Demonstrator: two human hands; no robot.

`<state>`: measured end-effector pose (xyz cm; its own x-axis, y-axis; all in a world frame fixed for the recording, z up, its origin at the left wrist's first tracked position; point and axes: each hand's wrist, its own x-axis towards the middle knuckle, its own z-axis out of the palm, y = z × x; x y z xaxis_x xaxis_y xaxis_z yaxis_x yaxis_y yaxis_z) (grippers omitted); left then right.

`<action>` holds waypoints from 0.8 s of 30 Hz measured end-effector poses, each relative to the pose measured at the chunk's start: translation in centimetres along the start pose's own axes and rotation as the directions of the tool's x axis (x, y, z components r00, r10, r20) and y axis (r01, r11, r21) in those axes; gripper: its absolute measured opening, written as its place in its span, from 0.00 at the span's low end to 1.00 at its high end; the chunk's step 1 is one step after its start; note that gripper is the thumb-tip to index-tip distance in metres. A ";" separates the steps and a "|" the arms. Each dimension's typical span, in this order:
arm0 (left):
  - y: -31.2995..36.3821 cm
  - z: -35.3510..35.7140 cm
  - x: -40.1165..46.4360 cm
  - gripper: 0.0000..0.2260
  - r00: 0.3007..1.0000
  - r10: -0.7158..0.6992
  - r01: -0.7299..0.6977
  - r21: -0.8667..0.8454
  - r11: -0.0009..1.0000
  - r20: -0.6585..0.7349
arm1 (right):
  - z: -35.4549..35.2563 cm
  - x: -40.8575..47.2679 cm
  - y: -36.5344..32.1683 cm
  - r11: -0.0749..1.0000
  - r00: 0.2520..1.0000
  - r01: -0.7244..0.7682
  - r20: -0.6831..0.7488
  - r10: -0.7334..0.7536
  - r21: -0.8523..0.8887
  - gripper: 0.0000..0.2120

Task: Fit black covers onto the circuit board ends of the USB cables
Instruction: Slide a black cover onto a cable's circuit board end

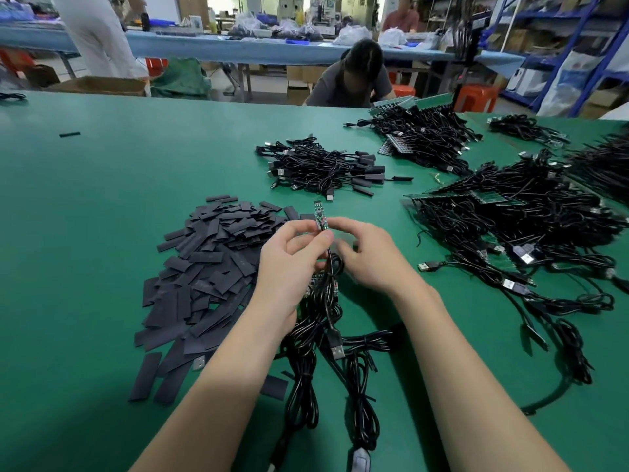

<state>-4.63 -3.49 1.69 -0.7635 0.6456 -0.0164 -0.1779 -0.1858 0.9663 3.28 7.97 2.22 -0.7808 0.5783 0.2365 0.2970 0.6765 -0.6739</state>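
Holding a narrow circuit board point(320, 218) upright above the green bench point(102, 185), the left hand point(289, 264) pinches its lower end between thumb and fingertips, with the board's black cable point(328, 284) trailing down from the grip to a USB plug point(336, 345) that lies on the bench between the forearms. The right hand point(369, 257) sits just beside the board, fingers loosely curled, its fingertips close to or touching the board's lower edge; it is partly blurred, and I cannot tell whether it holds a cover or nothing at all. The board's upper part stands bare, so no cover is on it yet.

Black covers point(207, 267) lie in a loose heap on the bench just left of the left hand, within easy reach. Under the hands rests a bundle of further cables point(316, 335), while a pile of cables with covers already fitted point(323, 165) lies farther back, and bigger tangles of untreated cables point(517, 226) spread to the right.

By my reading, the step in hand is presenting a bare board ready for sleeving. Next, a single flat cover needs picking from the heap, its mouth opening and lining up with the free upper end of the board, then sliding down squarely while the left hand keeps the board steady.
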 end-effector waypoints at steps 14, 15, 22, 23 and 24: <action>0.1 -0.5 -0.1 0.07 0.998 -0.006 0.004 0.031 0.999 0.061 | 0.5 1.2 1.0 0.955 0.998 -0.040 0.036 0.052 -0.293 0.13; 0.2 -0.5 -0.2 0.07 0.997 -0.006 0.001 0.062 0.998 0.079 | 0.4 1.3 0.9 0.947 0.997 -0.049 0.040 0.065 -0.317 0.13; 0.1 -0.5 -0.1 0.07 0.986 0.006 -0.032 0.151 0.988 0.169 | -1.3 0.8 0.4 0.925 0.976 -0.210 -0.006 0.219 -0.316 0.08; 0.1 -0.5 -0.1 0.06 0.981 -0.001 -0.029 0.154 0.988 0.192 | -1.7 0.7 0.6 0.938 0.972 -0.233 -0.021 0.236 -0.258 0.07; 0.2 -0.5 -0.1 0.06 0.976 -0.008 -0.028 0.162 0.986 0.216 | -2.1 0.3 0.8 0.952 0.967 -0.254 -0.027 0.253 -0.172 0.07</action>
<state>-4.89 -3.92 1.74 -0.6100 0.7918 0.0314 -0.0536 -0.0808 0.9953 4.40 9.65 3.27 -0.6650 0.7429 0.0766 0.5756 0.5752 -0.5813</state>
